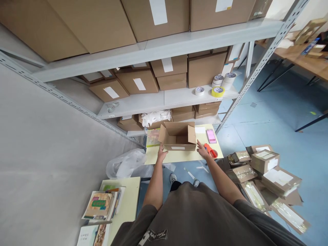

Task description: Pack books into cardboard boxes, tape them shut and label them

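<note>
"Head view first: where's the box?"

"The open brown cardboard box (178,140) sits on the pale yellow table (179,157), just in front of the grey metal shelving (153,46). Its top gapes, the left flap leans outward, and a white label (177,148) shows low on the front."

"And the person's hands?"

"Both are spread, one at each side. The left hand (161,154) is at the box's near left corner, thumb apart from the fingers; I can't tell if it touches the cardboard. The right hand (202,149) is just beside the right wall, fingers splayed, and contact is unclear there too."

"What lies around them?"

"Close by the right hand, a red tape dispenser (210,150). Beyond it, a pink rectangular item (211,136), blurred out. Left of the box, a colourful printed sheet (151,137), partly hidden."

"Further off?"

"A yellow-edged roll of tape (217,91) and white tape rolls (199,91) on the shelf above, near more closed cartons (173,81). Taped cardboard parcels (265,162) are piled on the blue floor (271,121) to the right, and a translucent plastic bag (128,164) slumps left of the table."
</note>
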`<move>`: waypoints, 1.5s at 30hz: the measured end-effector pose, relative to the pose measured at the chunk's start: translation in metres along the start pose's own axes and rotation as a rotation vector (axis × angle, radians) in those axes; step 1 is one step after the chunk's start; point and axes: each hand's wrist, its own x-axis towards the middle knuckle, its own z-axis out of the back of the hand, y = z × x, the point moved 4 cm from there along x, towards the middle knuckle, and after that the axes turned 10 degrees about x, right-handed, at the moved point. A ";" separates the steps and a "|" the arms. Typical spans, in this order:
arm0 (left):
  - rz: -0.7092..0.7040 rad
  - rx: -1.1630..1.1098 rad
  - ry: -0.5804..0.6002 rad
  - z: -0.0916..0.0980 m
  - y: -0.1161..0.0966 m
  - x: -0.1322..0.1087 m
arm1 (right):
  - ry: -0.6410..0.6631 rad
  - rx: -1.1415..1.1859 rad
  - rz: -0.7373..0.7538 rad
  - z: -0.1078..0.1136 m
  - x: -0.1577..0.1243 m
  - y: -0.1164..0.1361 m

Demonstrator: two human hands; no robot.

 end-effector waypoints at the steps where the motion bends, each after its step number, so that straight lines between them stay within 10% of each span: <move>1: 0.010 0.032 -0.078 0.012 0.000 0.000 | -0.026 0.022 -0.013 0.006 0.003 0.001; 6: -0.224 0.068 -0.347 0.063 -0.042 0.008 | -0.150 0.137 0.118 0.016 0.023 0.045; 12: -0.545 0.278 0.047 0.046 -0.110 0.035 | 0.253 0.113 0.344 -0.061 0.046 0.119; 16: -0.396 0.540 0.195 0.030 -0.088 0.049 | 0.379 -0.126 0.339 -0.080 0.050 0.117; 22: -0.266 0.628 0.299 0.016 -0.037 0.043 | 0.284 -0.392 0.266 -0.046 0.045 0.080; 29: -0.235 0.570 0.222 -0.006 -0.030 0.032 | 0.092 -0.420 0.101 -0.002 0.042 0.036; 35: -0.219 0.464 0.128 -0.020 -0.029 0.026 | 0.174 -0.317 0.018 -0.016 0.030 -0.002; 45: -0.172 0.480 0.030 -0.025 -0.030 0.025 | 0.161 -0.586 0.038 -0.015 0.084 0.030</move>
